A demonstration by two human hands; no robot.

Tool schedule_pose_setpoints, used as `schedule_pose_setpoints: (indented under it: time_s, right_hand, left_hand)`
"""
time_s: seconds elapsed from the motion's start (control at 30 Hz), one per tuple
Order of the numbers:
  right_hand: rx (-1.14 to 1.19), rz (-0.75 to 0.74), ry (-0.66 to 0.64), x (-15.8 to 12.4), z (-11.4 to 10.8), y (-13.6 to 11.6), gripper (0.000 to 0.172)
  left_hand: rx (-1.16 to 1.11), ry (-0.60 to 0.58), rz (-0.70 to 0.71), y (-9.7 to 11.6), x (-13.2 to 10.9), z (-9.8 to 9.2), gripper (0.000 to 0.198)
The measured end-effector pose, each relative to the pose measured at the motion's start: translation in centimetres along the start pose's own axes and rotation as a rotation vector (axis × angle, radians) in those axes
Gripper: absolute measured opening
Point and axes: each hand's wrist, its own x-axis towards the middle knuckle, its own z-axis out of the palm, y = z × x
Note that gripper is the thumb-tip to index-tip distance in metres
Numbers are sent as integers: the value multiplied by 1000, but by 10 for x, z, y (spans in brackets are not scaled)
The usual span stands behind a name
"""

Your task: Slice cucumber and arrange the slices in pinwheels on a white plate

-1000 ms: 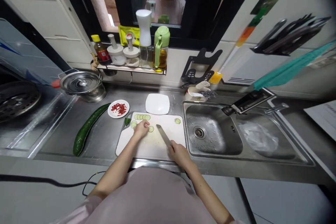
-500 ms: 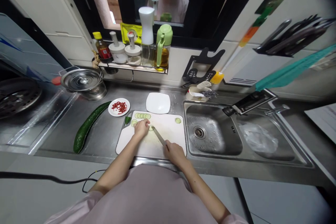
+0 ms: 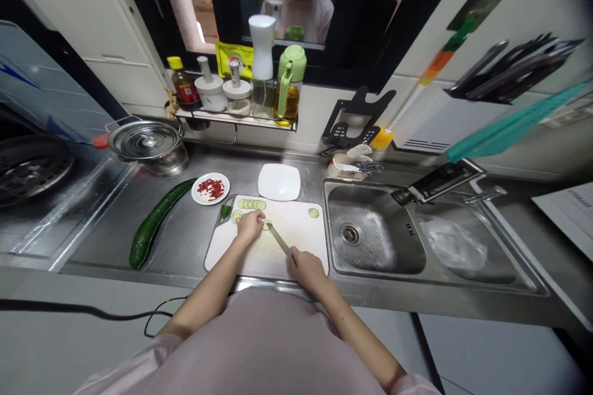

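Note:
A white cutting board point(image 3: 296, 241) lies on the steel counter in front of me. My left hand point(image 3: 250, 225) is curled over a cucumber piece on the board, mostly hiding it. My right hand point(image 3: 303, 268) grips the handle of a knife point(image 3: 279, 241), whose blade tip meets the cucumber slice point(image 3: 267, 226) beside my left fingers. A row of cucumber slices point(image 3: 252, 204) lies at the board's far edge, one more slice point(image 3: 314, 213) at its right side. A whole cucumber point(image 3: 155, 222) lies to the left on the counter.
A small plate of chopped red chilli point(image 3: 210, 189) and an empty white plate point(image 3: 278, 182) sit behind the board. A sink point(image 3: 375, 237) is to the right, a lidded pot point(image 3: 146, 145) at the left, and condiment bottles on a shelf point(image 3: 236, 117). A person is seen in the window.
My right hand has moved the knife left, so its tip now meets the slice by my left hand. The left hand has stayed in place.

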Motion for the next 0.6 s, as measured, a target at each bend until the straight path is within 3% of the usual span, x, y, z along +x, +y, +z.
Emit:
schedule_pose_setpoints:
  time_s: [0.6]
  right_hand:
    - [15, 13, -120, 9, -3, -7, 31]
  left_hand:
    - [-33, 13, 18, -3, 0, 2, 27]
